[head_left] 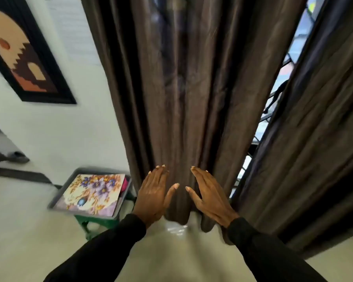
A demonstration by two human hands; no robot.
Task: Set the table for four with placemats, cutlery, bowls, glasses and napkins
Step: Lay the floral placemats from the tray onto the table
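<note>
1. Head camera, background: brown curtains (pixel 181 98) hang in heavy folds down to a pale glossy floor (pixel 29 231), filling the middle of the view. A second, darker curtain panel (pixel 314 159) hangs at the right, and the gap between the two shows a bright window with dark metal bars (pixel 273 102).
2. Head camera, left side: a white wall (pixel 69 129) carries a black-framed picture (pixel 25 58) of tan, brown and orange shapes, tilted by the wide-angle lens.
3. Head camera, lower left: a grey tray (pixel 55 202) rests on a green stand (pixel 86 222) close to the wall, just left of the curtain. On the tray lies a flat floral placemat (pixel 94 192) printed with purple flowers and orange leaves. Something pink (pixel 125 185) shows at the tray's right edge; what it is cannot be told.
4. Head camera, hands: both arms reach forward in black sleeves (pixel 102 247). The left hand (pixel 153 194) and the right hand (pixel 209 192) are held up side by side in front of the curtain's lower folds, palms turned toward each other, fingers straight and spread, thumbs pointing inward with a gap between them. Both hands are empty and gripping nothing.
5. Head camera, task items: the placemat on the tray sits left of the left hand, apart from it. The view is slightly blurred.
</note>
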